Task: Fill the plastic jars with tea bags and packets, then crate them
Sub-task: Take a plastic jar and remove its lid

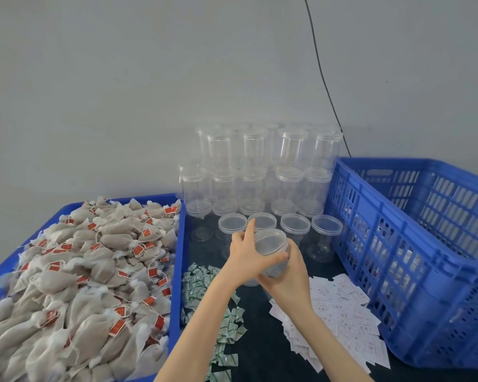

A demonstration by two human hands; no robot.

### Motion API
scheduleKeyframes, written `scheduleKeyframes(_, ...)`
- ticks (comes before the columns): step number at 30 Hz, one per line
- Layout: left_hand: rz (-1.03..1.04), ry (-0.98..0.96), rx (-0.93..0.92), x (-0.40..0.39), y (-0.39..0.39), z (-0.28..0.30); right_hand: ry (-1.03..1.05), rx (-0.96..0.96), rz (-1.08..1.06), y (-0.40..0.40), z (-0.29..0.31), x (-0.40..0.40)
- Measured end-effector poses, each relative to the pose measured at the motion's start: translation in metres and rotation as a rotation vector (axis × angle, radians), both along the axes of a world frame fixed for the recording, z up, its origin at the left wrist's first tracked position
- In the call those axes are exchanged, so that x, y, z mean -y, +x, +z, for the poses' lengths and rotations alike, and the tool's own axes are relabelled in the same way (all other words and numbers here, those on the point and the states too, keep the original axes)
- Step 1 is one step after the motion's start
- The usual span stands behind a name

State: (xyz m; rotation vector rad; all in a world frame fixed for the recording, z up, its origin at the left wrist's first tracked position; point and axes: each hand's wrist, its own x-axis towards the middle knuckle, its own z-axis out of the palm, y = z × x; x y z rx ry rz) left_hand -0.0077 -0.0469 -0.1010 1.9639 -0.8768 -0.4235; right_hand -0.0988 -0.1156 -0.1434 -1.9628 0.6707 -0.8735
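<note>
Hundreds of tea bags (75,274) with red tags fill the shallow blue tray (177,271) at the left, heaped above its rim. Just right of it, on the dark table (260,340), lies a scatter of small green-and-white packets (204,288). Above them the left hand (247,255) reaches forward from a bare forearm, forefinger pointing up and thumb stretched rightward across the lidded top of a clear plastic jar (271,250), which it grips from the left. The jar is lifted off the table and tilted, its lid facing up toward the camera. The right hand (290,274) cups the jar's body from below and the right, fingers curled round it (their tips are hidden behind the plastic). Behind both hands stand rows of empty jars (260,172), some stacked, some lidless. White packets (342,312) with red print spread further right, beside the tall blue crate (398,257).
</note>
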Motion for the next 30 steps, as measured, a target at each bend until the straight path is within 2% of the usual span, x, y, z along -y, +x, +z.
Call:
scheduleKeyframes(3,-0.133,-0.014,0.033,-0.006,0.003,0.001,-0.026,-0.021,-0.001,-0.001,-0.002,0.003)
scheduleKeyframes(5,-0.291,0.038,0.002,-0.014,0.009,0.004,0.026,-0.032,0.012,-0.004,-0.002,0.007)
scheduleKeyframes(7,-0.335,0.048,0.008,-0.021,0.015,0.009,0.068,-0.017,0.033,-0.008,-0.003,0.009)
scheduleKeyframes(11,-0.212,0.102,0.064,-0.018,0.015,0.013,0.034,-0.028,0.04,-0.011,-0.008,0.007)
scheduleKeyframes(18,-0.015,0.121,0.061,-0.004,-0.001,-0.002,-0.199,-0.077,-0.127,-0.011,-0.019,0.009)
scheduleKeyframes(22,0.089,0.036,-0.006,0.003,-0.014,-0.003,-0.215,-0.077,-0.139,-0.01,-0.019,0.011)
scheduleKeyframes(24,0.02,-0.063,-0.047,0.005,-0.017,-0.005,-0.182,-0.061,-0.125,-0.009,-0.019,0.013)
scheduleKeyframes(27,-0.272,-0.08,-0.131,-0.003,-0.009,0.0,-0.025,-0.048,-0.062,-0.012,-0.02,0.018)
scheduleKeyframes(28,-0.34,-0.048,-0.101,-0.005,-0.005,0.003,-0.001,-0.047,-0.053,-0.012,-0.021,0.02)
scheduleKeyframes(30,-0.296,0.004,0.019,-0.007,0.0,0.007,-0.036,-0.049,-0.06,-0.014,-0.025,0.021)
